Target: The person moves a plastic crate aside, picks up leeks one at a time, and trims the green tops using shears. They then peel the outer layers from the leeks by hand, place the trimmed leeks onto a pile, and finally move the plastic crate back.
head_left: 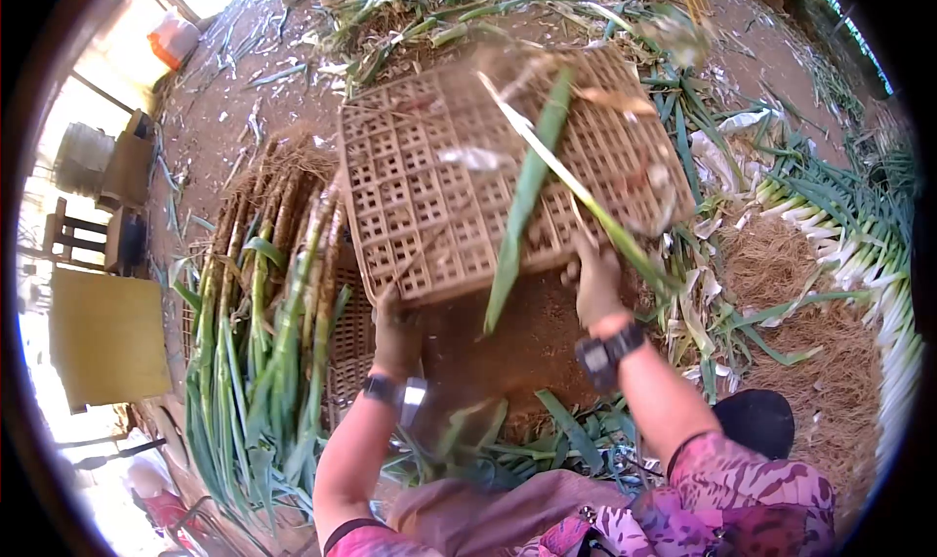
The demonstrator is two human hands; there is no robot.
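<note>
A flat woven bamboo tray (pixel 420 181) is tilted up in front of me, held by its near edge. My left hand (pixel 395 330) is closed on its near left corner. Farther right along the same edge, my right hand (pixel 597 282) grips it too, fingers curled over the rim. A wide green leaf (pixel 532 201) and a pale leek stalk (pixel 576 181) lie across the tray, the leaf tip hanging past the edge. Dry scraps cling to the weave, and its far side is blurred.
To my left, untrimmed leeks (pixel 259 332) with soil-covered roots lie on another woven basket (pixel 351 347). Cleaned leeks (pixel 859 235) line the far right beside a heap of cut roots (pixel 800 332). Leaf trimmings (pixel 468 10) cover the ground ahead. A yellow board (pixel 107 337) stands far left.
</note>
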